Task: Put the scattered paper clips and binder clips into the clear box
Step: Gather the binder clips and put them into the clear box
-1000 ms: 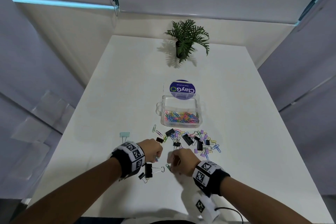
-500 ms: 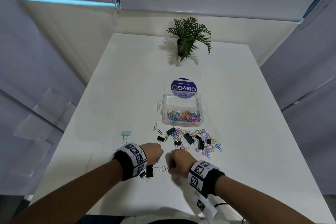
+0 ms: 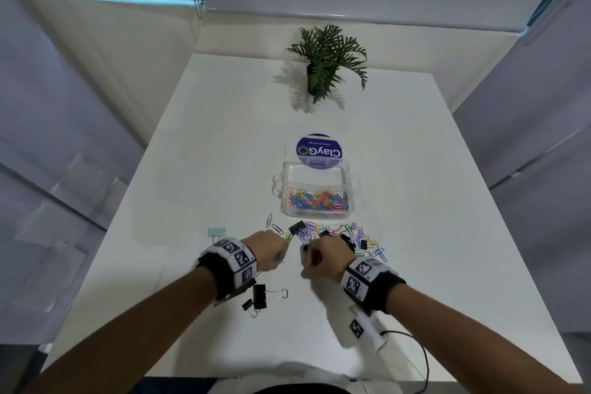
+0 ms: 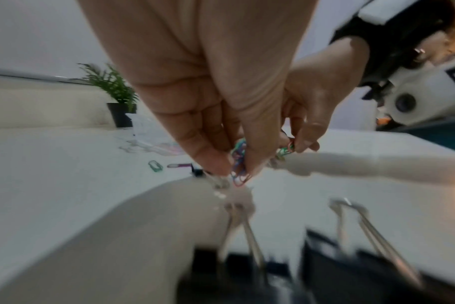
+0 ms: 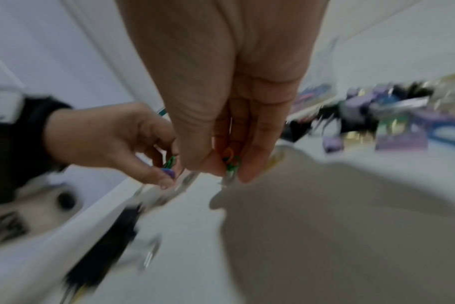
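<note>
The clear box [image 3: 286, 181] sits mid-table with several coloured paper clips inside. A scatter of paper clips and binder clips [image 3: 339, 233] lies just in front of it. My left hand [image 3: 270, 248] pinches a bunch of coloured paper clips [image 4: 239, 164]. My right hand [image 3: 323, 257] pinches orange and green paper clips [image 5: 230, 160]. Both hands hover side by side over the near edge of the scatter. Two black binder clips [image 3: 260, 296] lie on the table behind my left wrist. A mint binder clip [image 3: 216, 231] lies alone at the left.
The box's lid [image 3: 319, 150] with a blue round label stands propped at the box's far side. A potted plant [image 3: 323, 73] stands at the back of the white table [image 3: 447, 233]. A black cable [image 3: 422, 358] trails near the front right edge.
Both hands have moved forward, away from the two black binder clips and toward the scatter in front of the box, still pinching clips.
</note>
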`<state>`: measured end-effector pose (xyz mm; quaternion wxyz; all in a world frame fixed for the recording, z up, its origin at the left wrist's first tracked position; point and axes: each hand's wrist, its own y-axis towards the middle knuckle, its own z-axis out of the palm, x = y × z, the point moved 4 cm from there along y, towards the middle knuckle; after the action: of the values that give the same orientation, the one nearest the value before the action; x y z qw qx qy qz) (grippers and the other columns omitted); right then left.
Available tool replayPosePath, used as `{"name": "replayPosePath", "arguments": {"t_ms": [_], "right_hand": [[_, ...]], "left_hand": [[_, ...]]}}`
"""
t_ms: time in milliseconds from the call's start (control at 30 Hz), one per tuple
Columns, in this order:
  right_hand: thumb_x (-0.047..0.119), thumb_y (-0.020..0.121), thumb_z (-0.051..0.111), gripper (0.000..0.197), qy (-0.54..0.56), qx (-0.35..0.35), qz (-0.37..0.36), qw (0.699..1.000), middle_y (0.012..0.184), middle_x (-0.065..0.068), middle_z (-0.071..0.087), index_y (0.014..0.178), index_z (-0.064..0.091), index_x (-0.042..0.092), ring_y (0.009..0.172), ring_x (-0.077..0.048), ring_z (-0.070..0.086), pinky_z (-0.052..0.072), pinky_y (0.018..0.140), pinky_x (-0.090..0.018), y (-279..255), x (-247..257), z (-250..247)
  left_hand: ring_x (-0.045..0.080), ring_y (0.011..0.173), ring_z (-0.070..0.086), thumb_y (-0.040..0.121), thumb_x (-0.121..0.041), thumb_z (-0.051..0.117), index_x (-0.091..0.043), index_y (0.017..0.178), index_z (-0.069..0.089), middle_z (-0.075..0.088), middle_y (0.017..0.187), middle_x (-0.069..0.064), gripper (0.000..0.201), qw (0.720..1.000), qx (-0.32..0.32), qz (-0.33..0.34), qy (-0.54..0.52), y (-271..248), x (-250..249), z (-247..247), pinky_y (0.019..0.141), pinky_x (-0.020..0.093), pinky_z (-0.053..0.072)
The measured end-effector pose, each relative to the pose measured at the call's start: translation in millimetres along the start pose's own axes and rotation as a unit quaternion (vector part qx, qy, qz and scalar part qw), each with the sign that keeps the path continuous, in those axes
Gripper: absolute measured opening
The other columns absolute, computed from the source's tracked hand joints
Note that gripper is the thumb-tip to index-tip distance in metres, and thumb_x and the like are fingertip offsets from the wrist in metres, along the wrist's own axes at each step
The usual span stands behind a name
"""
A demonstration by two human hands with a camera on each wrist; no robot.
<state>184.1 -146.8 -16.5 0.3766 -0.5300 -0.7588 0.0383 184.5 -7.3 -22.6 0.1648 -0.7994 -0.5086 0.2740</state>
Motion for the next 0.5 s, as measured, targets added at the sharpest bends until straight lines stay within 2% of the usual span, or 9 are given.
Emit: {"name": "replayPosePath", "arguments": {"t_ms": [133, 233, 367, 500], "right_hand": [[0.012, 0.071, 0.069, 0.006, 0.027, -0.141, 0.028, 0.989, 0.080, -0.010, 0.070, 0.074, 0.067, 0.007, 0.073, -0.021, 0.059, 0.048, 0.070, -0.028, 20, -8, -49], [0.008, 0.075, 0.069, 0.002, 0.070, -0.214, 0.050, 0.973, 0.082, -0.010, 0.072, 0.075, 0.069, 0.006, 0.072, -0.017, 0.060, 0.053, 0.074, -0.030, 32, -13, -83], [0.009, 0.074, 0.072, 0.005, 0.071, -0.221, 0.078, 0.969, 0.085, -0.010, 0.074, 0.079, 0.073, 0.007, 0.077, -0.021, 0.066, 0.050, 0.073, -0.027, 44, -22, -95], [0.004, 0.079, 0.063, 0.013, 0.052, -0.206, 0.078, 0.974, 0.090, -0.011, 0.075, 0.082, 0.075, 0.010, 0.084, -0.024, 0.067, 0.052, 0.075, -0.027, 48, -26, -90]], "left_hand": [[0.025, 0.101, 0.065, 0.088, -0.013, 0.058, -0.010, 0.101, 0.067, 0.070, 0.108, 0.009, 0.016, 0.988, -0.119, -0.032, -0.089, 11, 3, -38, 0.087, 0.030, 0.050], [0.023, 0.098, 0.064, 0.088, -0.013, 0.061, -0.008, 0.101, 0.066, 0.069, 0.107, 0.010, 0.014, 0.974, -0.170, -0.045, -0.146, 25, 0, -64, 0.086, 0.030, 0.051], [0.027, 0.102, 0.063, 0.086, -0.012, 0.066, -0.004, 0.103, 0.066, 0.069, 0.108, 0.014, 0.019, 0.958, -0.206, -0.074, -0.187, 46, -6, -84, 0.087, 0.033, 0.050], [0.029, 0.108, 0.062, 0.085, -0.007, 0.067, -0.004, 0.109, 0.066, 0.068, 0.114, 0.015, 0.025, 0.952, -0.201, -0.101, -0.210, 60, -4, -86, 0.092, 0.035, 0.051]]}}
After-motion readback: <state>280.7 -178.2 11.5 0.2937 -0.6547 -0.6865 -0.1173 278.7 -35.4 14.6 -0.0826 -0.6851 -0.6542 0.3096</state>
